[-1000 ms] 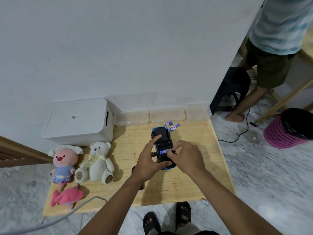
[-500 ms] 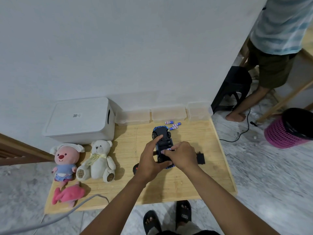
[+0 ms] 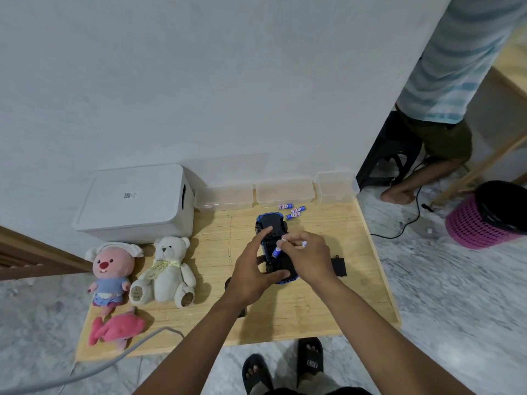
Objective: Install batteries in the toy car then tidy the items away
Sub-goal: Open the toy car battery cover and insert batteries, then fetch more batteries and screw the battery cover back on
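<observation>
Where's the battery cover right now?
In the head view, the black battery cover lies flat on the wooden table, just right of the right hand and the upturned toy car.

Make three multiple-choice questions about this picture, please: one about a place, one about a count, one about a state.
1. Where do the loose batteries lie?
A. Beside the pink fish
B. Between the toy car and the clear boxes
C. On the white box

2. How many soft toys are on the table?
A. Three
B. One
C. Five

3. How is the toy car placed?
A. On its wheels
B. Inside a clear box
C. Upside down, underside facing up

Answers:
1. B: three batteries lie just past the car's far end, in front of the clear boxes.
2. A: a pink figure, a white bear and a pink fish.
3. C: its dark underside faces up, held by the left hand, while the right hand puts a battery to it.
</observation>
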